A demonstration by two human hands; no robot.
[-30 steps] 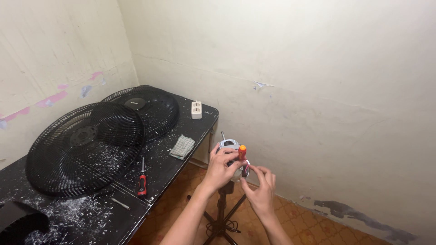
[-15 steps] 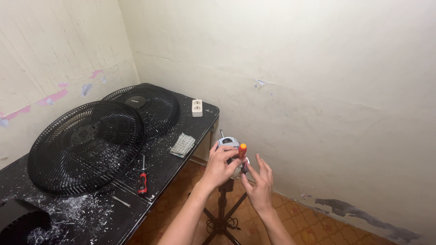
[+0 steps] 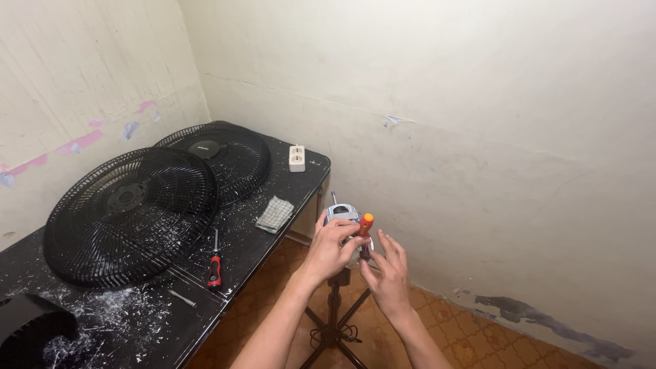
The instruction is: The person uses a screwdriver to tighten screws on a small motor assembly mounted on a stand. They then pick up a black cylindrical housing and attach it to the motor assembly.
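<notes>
Cream plastered walls, scuffed and marked with pink and grey patches, meet in a corner above a long black surface (image 3: pixel 287 198) dusted with white flecks, and an orange tiled floor (image 3: pixel 478 342) runs along its open side. Beyond the surface's edge, a small grey fan motor housing (image 3: pixel 339 214) sits atop a thin black tripod stand (image 3: pixel 333 321), just past the surface's 3 o'clock side. The left hand (image 3: pixel 329 247) wraps around the housing, its fingers curled closed on the grey body. An orange-handled screwdriver (image 3: pixel 366 227) stands nearly upright just at the 3 o'clock side of the housing; the left thumb appears to touch its handle. The right hand (image 3: pixel 387 273) hovers just below and beside the tool at about 5 o'clock, fingers spread open and holding nothing. On the surface, two round black wire fan grilles overlap: the nearer grille (image 3: pixel 130 212) leans over the farther grille (image 3: pixel 219 157), which lies at its 1 o'clock. A red-and-black screwdriver (image 3: pixel 214 263) lies at the nearer grille's 4 o'clock, a folded checked cloth (image 3: pixel 275 214) sits at the tool's 1 o'clock, and a white socket block (image 3: pixel 296 158) rests near the far end.
</notes>
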